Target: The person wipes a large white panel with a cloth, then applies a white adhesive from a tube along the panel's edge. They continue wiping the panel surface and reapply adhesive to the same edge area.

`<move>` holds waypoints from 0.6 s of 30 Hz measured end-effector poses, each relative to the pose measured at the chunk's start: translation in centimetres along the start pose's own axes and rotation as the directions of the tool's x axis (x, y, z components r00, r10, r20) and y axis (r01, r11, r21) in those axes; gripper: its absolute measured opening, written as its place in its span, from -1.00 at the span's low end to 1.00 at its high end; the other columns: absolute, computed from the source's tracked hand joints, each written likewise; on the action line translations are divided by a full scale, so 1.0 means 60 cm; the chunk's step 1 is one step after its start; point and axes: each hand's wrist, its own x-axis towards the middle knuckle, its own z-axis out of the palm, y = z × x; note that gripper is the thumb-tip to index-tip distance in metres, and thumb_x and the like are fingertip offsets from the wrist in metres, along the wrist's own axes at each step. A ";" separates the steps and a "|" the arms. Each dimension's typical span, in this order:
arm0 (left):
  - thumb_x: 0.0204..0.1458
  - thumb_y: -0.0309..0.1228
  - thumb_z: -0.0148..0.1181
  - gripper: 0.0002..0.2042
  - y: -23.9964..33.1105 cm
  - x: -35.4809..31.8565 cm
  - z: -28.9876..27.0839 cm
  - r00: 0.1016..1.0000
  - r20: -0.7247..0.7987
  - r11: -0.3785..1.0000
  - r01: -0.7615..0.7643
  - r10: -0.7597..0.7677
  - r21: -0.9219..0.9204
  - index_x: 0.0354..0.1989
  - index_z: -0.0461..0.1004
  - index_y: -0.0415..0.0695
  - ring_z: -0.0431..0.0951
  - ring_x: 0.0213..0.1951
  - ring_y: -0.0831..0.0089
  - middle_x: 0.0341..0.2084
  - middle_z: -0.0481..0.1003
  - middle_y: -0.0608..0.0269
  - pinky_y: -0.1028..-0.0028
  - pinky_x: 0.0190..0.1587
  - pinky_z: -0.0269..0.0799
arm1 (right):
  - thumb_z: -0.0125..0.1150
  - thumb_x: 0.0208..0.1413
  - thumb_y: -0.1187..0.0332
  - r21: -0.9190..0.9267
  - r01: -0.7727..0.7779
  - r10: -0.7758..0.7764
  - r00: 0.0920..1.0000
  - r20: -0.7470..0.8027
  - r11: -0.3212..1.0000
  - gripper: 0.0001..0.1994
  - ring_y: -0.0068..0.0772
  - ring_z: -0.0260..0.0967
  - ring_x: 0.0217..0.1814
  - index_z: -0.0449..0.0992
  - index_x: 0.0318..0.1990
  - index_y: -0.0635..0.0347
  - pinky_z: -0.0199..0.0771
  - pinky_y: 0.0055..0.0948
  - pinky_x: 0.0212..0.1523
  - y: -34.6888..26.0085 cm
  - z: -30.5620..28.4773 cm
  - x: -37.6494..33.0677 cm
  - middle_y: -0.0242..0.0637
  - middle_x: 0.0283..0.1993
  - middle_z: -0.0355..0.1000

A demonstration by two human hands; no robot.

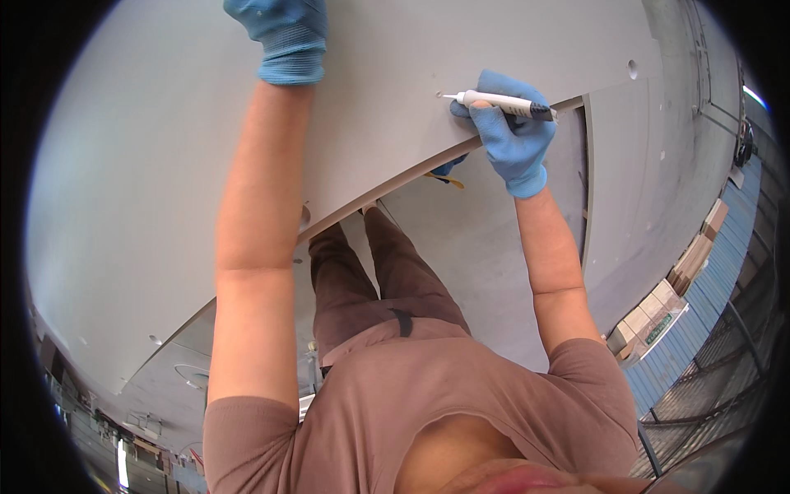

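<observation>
My right hand (512,132), in a blue glove, is closed round a slim white tube (506,104) with a thin nozzle and a dark end. Its nozzle tip points left, at a small brownish spot (439,94) on the large light-grey panel (378,123); whether the two touch is not clear. Over the panel's far left part is my left hand (284,33), gloved in blue too. The upper border of the view cuts off its fingers, so their pose cannot be made out.
The panel's near edge (395,183) runs slantwise above my legs. Another grey panel (634,173) with a round hole stands to the right. Under the edge hangs something blue with a yellow part (447,171). Stacked boards (695,247) and a blue corrugated surface (708,288) lie farther right.
</observation>
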 end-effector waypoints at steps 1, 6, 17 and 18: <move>0.41 -0.21 0.18 -0.74 -0.003 -0.003 -0.005 0.999 0.034 0.998 -0.041 0.040 0.046 -0.06 0.71 -0.11 0.69 -0.15 0.46 -0.13 0.74 0.26 0.42 -0.10 0.57 | 0.46 0.18 0.47 0.030 -0.071 0.070 0.997 0.024 0.997 -0.85 -0.54 0.56 -0.38 0.65 -0.17 0.35 0.58 -0.55 -0.33 -0.007 -0.001 0.001 -0.26 -0.32 0.66; 0.39 -0.21 0.16 -0.73 0.025 -0.011 -0.010 0.975 0.142 0.977 0.187 -0.171 -0.105 -0.15 0.69 -0.13 0.67 -0.14 0.24 -0.21 0.72 0.23 0.20 -0.04 0.56 | 0.34 0.28 0.42 0.203 -0.317 0.337 0.939 -0.069 0.926 -0.81 -0.38 0.70 -0.29 0.65 -0.09 0.39 0.76 -0.46 -0.30 -0.078 -0.006 0.031 -0.15 -0.31 0.67; 0.52 -0.08 -0.07 -0.50 0.300 -0.172 -0.036 0.787 0.586 0.938 0.323 -0.194 -0.123 -0.34 0.52 -0.25 0.50 -0.50 0.57 -0.50 0.58 0.23 0.57 -0.43 0.39 | 0.45 0.25 0.45 0.427 -0.134 0.218 0.964 -0.153 0.894 -0.76 -0.46 0.67 -0.23 0.60 -0.04 0.44 0.75 -0.50 -0.23 -0.333 0.065 0.029 -0.17 -0.25 0.66; 0.52 -0.09 -0.07 -0.51 0.319 -0.182 -0.033 0.795 0.569 0.934 0.336 -0.211 -0.123 -0.33 0.52 -0.26 0.49 -0.50 0.57 -0.50 0.57 0.25 0.57 -0.42 0.38 | 0.46 0.24 0.45 0.393 -0.124 0.198 0.968 -0.154 0.911 -0.75 -0.48 0.66 -0.21 0.60 -0.04 0.45 0.74 -0.52 -0.21 -0.343 0.071 0.027 -0.18 -0.24 0.66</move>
